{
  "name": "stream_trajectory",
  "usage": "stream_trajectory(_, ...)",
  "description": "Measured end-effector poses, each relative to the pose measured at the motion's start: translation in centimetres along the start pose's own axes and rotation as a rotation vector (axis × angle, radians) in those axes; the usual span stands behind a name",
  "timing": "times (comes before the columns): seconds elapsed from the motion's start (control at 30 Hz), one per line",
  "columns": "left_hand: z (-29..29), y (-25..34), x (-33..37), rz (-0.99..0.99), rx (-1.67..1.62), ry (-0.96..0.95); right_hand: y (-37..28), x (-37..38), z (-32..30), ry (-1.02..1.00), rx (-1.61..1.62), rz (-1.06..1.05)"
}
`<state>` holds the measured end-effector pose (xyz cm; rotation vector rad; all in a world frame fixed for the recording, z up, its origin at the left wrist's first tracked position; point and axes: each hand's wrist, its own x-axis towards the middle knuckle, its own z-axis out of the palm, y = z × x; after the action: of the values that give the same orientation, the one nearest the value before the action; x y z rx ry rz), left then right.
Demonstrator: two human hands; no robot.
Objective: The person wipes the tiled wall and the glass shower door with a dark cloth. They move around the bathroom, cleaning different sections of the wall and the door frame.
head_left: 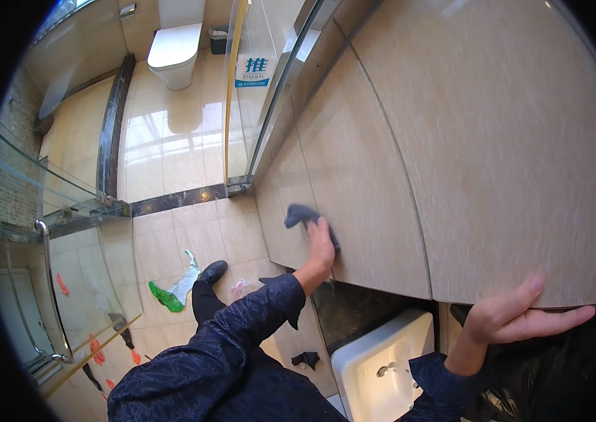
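A dark grey cloth [303, 215] is in my left hand [320, 252]. The hand presses it against the lower part of the beige tiled wall [354, 211], and the cloth is slightly blurred. My right hand [505, 316] rests at the bottom edge of a large wall tile [509, 155]. Its thumb is up against the tile, and the fingers stretch out along the edge. It holds nothing loose that I can see. Below the wall, between my two forearms, sits a white washbasin [354, 366] with a drain and a tap.
Ahead stand a white toilet [175, 53], a dark bin [218, 40] and a glass door [255, 91]. Another glass door with a metal handle [55, 295] is at left. Green and white plastic [175, 290] lies near my shoe [213, 271]; black plastic [516, 380] is below my right hand.
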<state>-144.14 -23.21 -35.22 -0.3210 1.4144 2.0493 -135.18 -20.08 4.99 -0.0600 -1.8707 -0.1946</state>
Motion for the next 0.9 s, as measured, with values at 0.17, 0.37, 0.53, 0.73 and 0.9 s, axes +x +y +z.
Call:
stream_trajectory(0.17,1.9,8.1,4.7,0.536,0.234,0.021,-0.1,-0.4,-0.3,-0.023,0.003,0.047)
stream_trajectory(0.37,0.3,11.1,18.4,0.476,0.030,0.172,-1.1,0.1,-0.5,-0.052,-0.144,0.072)
stream_trajectory(0.53,-2.9,8.7,22.0,0.221,0.006,0.108,-0.7,-0.6,-1.6,-0.060,-0.316,0.102)
stream_trajectory(0.73,-5.9,1.4,17.3,-0.245,-0.217,-0.121,-1.6,-0.2,0.1,-0.009,-0.372,0.137)
stream_trajectory(0.9,-3.4,4.9,7.6,-0.037,0.154,-0.211,-1.6,-0.9,-0.8,0.014,-0.398,0.194)
